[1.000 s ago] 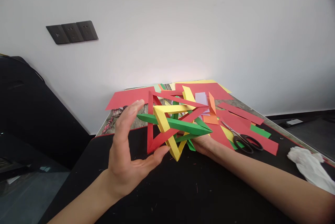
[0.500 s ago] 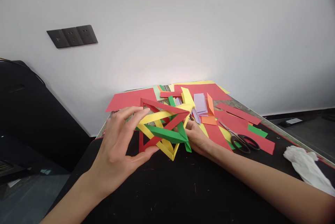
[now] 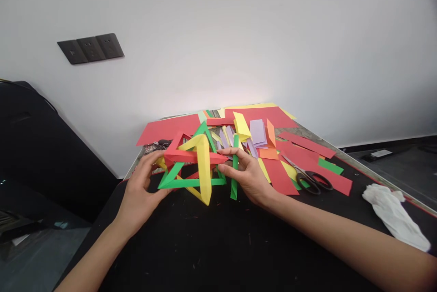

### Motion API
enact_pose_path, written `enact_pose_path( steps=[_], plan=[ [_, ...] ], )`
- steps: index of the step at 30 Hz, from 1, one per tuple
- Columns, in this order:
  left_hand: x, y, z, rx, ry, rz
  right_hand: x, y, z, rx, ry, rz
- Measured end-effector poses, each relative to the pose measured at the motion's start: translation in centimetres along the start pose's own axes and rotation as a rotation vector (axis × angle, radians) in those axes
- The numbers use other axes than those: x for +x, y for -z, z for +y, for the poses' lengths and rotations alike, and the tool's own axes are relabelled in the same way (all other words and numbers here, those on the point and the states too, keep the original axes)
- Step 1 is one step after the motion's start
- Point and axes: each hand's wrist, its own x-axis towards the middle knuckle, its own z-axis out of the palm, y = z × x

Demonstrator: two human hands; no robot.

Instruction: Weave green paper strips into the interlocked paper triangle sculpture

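Note:
Interlocked triangular frames of folded red, yellow and green paper form one paper model [image 3: 204, 169], held up over the black mat. My left hand [image 3: 141, 192] grips its left side, with the fingers behind and the thumb below. At its right, the thumb and index finger of my right hand [image 3: 249, 176] pinch the red tip. A separate-looking green folded strip [image 3: 234, 187] hangs upright by the fingers of my right hand; its hold there is partly hidden.
Scissors [image 3: 312, 180] with black handles lie on red and green paper at the right. Folded purple sheets [image 3: 258, 133] and large red sheets [image 3: 170, 129] are at the back. A white crumpled cloth [image 3: 394, 214] lies far right.
The paper model has turned, so a yellow bar now faces the front, and it has shifted slightly left. My left hand has moved left and its fingers have gone behind the model.

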Motion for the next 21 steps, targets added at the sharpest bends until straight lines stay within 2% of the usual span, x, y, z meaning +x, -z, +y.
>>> enact_pose_path(
  steps=[5,14,21],
  plan=[
    [0.3,-0.5,-0.5,-0.173,0.129,0.057,-0.6,-0.3,-0.9,-0.058,0.058,-0.044],
    [0.5,-0.8,-0.8,-0.211,0.155,0.032,-1.9,-0.9,-0.9,-0.011,0.035,-0.122],
    [0.2,-0.8,-1.2,-0.237,0.189,0.058,-2.4,-1.3,-0.7,-0.062,0.05,-0.1]
  ],
)
